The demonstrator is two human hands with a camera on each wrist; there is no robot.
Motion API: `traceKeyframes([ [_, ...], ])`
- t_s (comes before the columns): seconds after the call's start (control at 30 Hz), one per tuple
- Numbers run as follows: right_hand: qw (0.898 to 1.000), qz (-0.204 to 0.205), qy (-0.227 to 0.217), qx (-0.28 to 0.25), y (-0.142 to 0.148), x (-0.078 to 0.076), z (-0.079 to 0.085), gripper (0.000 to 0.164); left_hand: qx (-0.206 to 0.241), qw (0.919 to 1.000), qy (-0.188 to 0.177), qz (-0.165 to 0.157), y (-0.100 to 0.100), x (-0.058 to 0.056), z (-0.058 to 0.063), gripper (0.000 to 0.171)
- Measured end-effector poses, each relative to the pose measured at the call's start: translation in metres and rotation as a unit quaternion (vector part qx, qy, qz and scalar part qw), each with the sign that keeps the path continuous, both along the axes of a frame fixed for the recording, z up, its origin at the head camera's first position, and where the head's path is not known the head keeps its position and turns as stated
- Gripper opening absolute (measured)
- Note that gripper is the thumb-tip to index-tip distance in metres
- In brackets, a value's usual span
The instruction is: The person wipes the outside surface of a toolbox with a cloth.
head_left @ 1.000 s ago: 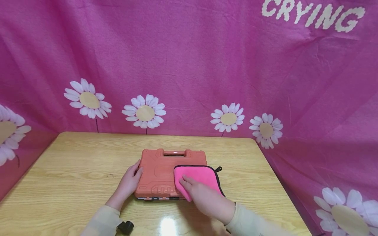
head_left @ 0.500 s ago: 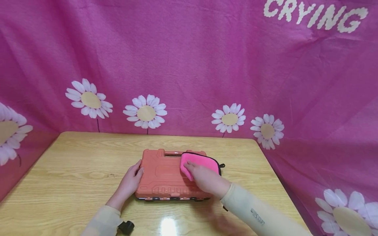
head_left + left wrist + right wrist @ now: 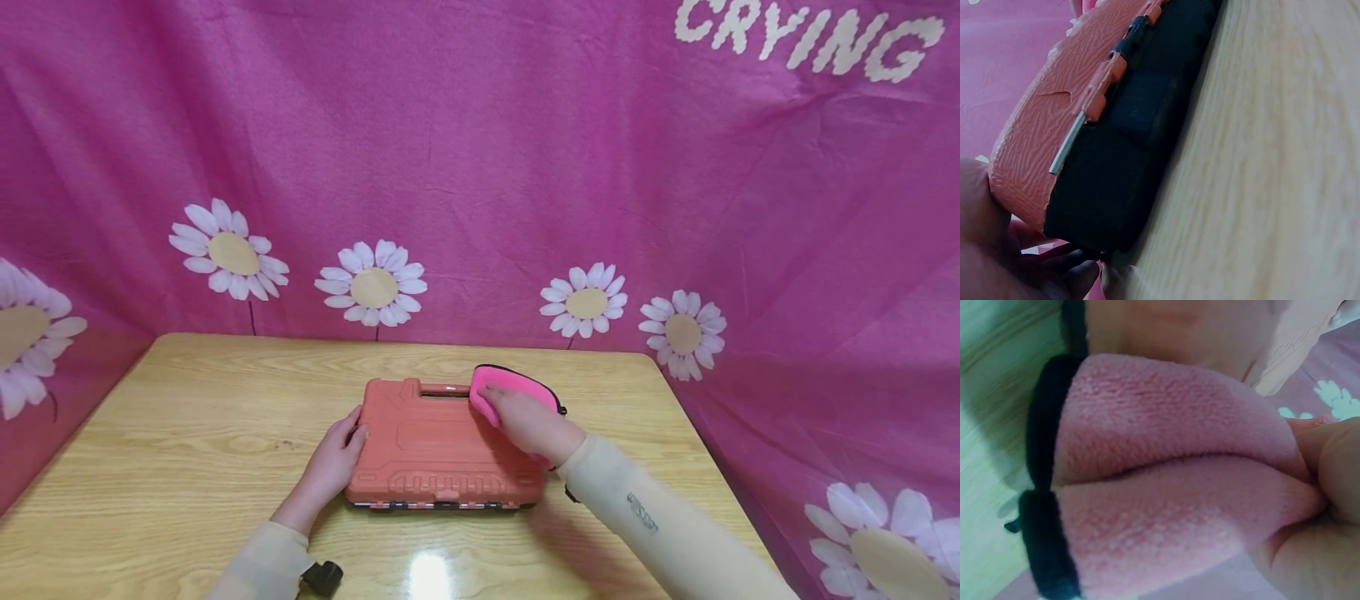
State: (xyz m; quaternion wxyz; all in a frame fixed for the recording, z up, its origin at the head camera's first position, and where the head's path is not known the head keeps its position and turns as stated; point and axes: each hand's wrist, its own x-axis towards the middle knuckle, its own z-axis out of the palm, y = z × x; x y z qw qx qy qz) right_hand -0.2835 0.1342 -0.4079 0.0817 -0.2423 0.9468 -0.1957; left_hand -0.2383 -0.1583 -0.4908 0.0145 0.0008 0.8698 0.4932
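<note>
An orange-red plastic tool case (image 3: 442,454) with a carry handle lies flat on the wooden table, lid up. My left hand (image 3: 330,458) grips its left side. The left wrist view shows the fingers at the corner of the orange lid (image 3: 1041,137) and black base (image 3: 1116,175). Over the case's far right corner, my right hand (image 3: 534,423) pinches a pink cleaning cloth (image 3: 517,382) with a black edge. Close up in the right wrist view, the fluffy cloth (image 3: 1160,419) is folded in a crease between thumb and fingers. It hides the right end of the handle.
The wooden table (image 3: 225,400) spreads around the case on all sides. Behind and beside it hangs a magenta curtain (image 3: 480,167) printed with daisies. A black wrist device (image 3: 324,577) sits at the left sleeve.
My right hand has carried the cloth over the lid from the near right part to the far right corner. The left hand and the case have stayed in place.
</note>
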Motion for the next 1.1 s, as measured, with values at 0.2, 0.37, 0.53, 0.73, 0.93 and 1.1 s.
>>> traceKeyframes([
  [0.2,0.996,0.028,0.06,0.055,0.006,-0.015,-0.002,0.015,-0.002,1.0,0.003,0.001,0.001,0.0,0.001,0.055],
  [0.37,0.994,0.041,0.083,0.065,0.01,-0.021,-0.006,0.032,-0.001,1.0,0.0,0.002,0.002,-0.001,0.0,0.056],
  [0.53,0.994,0.039,0.082,0.056,0.012,-0.02,-0.007,0.039,0.008,0.9999,-0.005,0.002,0.002,-0.001,-0.001,0.056],
  [0.73,0.995,-0.052,-0.053,-0.07,0.01,-0.013,-0.007,0.039,0.015,0.9998,-0.009,0.007,0.003,-0.001,-0.002,0.055],
  [0.93,0.999,-0.032,-0.022,-0.027,0.015,0.002,-0.009,0.042,0.013,0.9998,-0.013,0.01,0.003,0.0,-0.002,0.055],
  [1.1,1.0,0.009,0.015,0.008,0.019,0.016,-0.011,0.045,0.014,0.9997,-0.014,0.012,0.002,0.0,-0.003,0.055],
])
